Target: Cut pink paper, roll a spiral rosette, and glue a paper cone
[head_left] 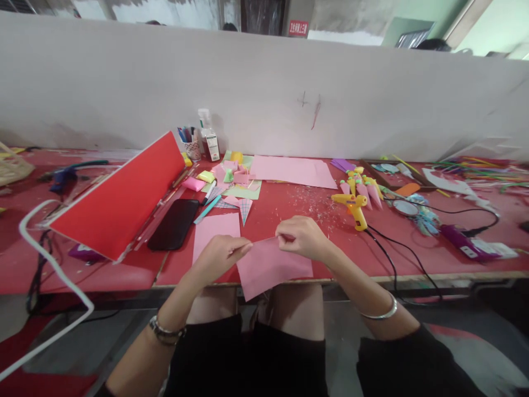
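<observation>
A sheet of pink paper hangs partly over the near table edge, its top edge pinched in both of my hands. My left hand grips the upper left corner between thumb and fingers. Farther right along the same edge, my right hand is closed on the paper. Under and beside my left hand lies another pink sheet. Just beyond it are a small checked paper cone and a turquoise cutter or pen.
A yellow glue gun stands right of my hands, its cord trailing over the table edge. Pink paper cones sit behind it. A black phone and a leaning red board are left. Larger pink sheets lie by the partition.
</observation>
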`<state>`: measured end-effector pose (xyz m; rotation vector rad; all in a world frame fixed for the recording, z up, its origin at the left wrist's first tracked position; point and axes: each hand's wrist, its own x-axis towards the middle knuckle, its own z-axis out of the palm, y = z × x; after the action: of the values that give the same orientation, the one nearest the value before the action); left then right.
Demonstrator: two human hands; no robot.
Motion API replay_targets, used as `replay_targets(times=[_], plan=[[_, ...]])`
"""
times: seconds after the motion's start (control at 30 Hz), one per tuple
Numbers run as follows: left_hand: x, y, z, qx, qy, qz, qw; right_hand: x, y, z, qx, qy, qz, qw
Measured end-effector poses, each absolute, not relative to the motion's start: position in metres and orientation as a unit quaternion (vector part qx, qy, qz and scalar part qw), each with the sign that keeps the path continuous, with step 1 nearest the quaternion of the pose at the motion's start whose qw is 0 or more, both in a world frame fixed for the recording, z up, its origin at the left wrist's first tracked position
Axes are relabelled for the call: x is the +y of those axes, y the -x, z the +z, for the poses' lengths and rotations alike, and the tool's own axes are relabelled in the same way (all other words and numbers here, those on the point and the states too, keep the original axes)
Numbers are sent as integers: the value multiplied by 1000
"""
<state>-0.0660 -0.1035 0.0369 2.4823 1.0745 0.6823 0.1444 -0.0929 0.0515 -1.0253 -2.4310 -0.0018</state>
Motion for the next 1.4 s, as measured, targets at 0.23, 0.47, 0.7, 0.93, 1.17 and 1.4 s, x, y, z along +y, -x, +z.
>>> replay_targets(times=[0.23,0.47,0.7,0.93,1.17,1.4], plan=[[-105,74,40,376,-888,219,152,-92,-166,53,-871,436,-4,227],[-108,75,48,380,-896,193,121,-81,-180,49,-859,467,9,211],[-109,80,51,395,-887,190,143,-86,-186,55,-805,474,92,345],[-104,72,51,378,-902,181,101,-103,-161,66,-887,397,161,170],[-105,43,51,335,-915,216,-57,-104,-136,56,-905,407,61,104],[-107,35,49,316,-902,253,-151,-109,-130,58,-866,422,184,194]])
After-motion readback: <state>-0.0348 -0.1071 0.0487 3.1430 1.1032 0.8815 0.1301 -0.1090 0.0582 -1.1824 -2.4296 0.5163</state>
